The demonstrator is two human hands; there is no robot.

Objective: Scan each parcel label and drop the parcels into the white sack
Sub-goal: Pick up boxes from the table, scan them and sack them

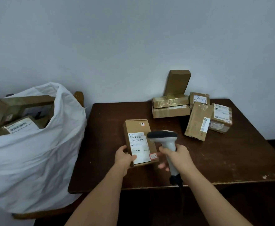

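**A:** can anyone read the label (pixel 139 146) on that parcel (pixel 139 141)?

**B:** yeah, barcode up top, then "060-068 A05" printed under it. Rest of the print is too blurry. There's a small red-edged sticker (pixel 153 156) at the near right corner with handwriting I can't make out.

**A:** how's it sitting?

**B:** flat brown cardboard box, label face up, long axis running away from the person, on the dark wooden counter (pixel 231 160). Left hand (pixel 124 158) grips its near left corner, thumb on the label. Right hand (pixel 176 156) is wrapped round the handle of a white scanner (pixel 163 138), dark head aimed left over the label.

**A:** and the sack?

**B:** white crinkly sack (pixel 35 160) to the left of the counter, open, cardboard boxes (pixel 19 115) inside. More taped parcels in a pile (pixel 197 115) at the counter's far right.
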